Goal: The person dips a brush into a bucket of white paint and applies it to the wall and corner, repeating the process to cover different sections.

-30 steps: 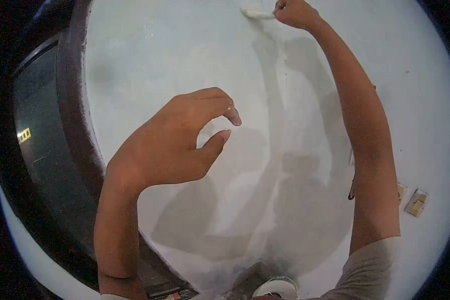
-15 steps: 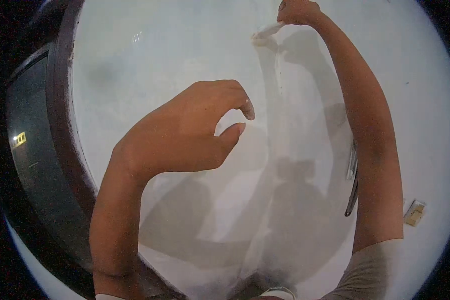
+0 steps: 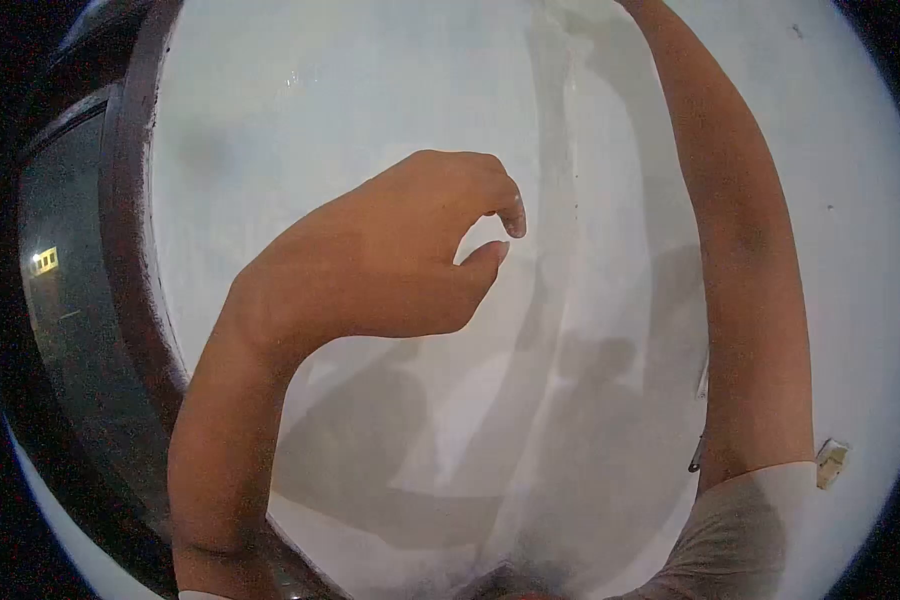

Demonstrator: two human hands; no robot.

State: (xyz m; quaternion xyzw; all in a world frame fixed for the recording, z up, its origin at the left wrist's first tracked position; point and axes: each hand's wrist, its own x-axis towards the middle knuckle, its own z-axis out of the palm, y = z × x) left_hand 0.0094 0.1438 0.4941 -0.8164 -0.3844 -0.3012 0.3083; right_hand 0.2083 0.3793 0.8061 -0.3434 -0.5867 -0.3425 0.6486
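My left hand (image 3: 400, 245) is in front of the white wall (image 3: 260, 170), palm turned away. Its index finger and thumb curve toward each other with a gap between them, and nothing is held there. A pale smear marks the fingertip. My right arm (image 3: 750, 260) stretches up along the right side, and its hand is beyond the top edge, out of sight. Between the arms, a vertical streak with a fine seam (image 3: 574, 190) runs down the wall.
A dark door frame (image 3: 130, 200) and a dark glass panel (image 3: 65, 320) stand at the left. A small yellowish fitting (image 3: 832, 464) is on the wall at lower right. Partly hidden by my right arm is a dark-tipped object (image 3: 695, 455). Shadows fall across the wall.
My right hand, which was pinching a pale flat piece against the wall near the top, has gone up out of view. The left hand keeps its curved shape and sits slightly further right.
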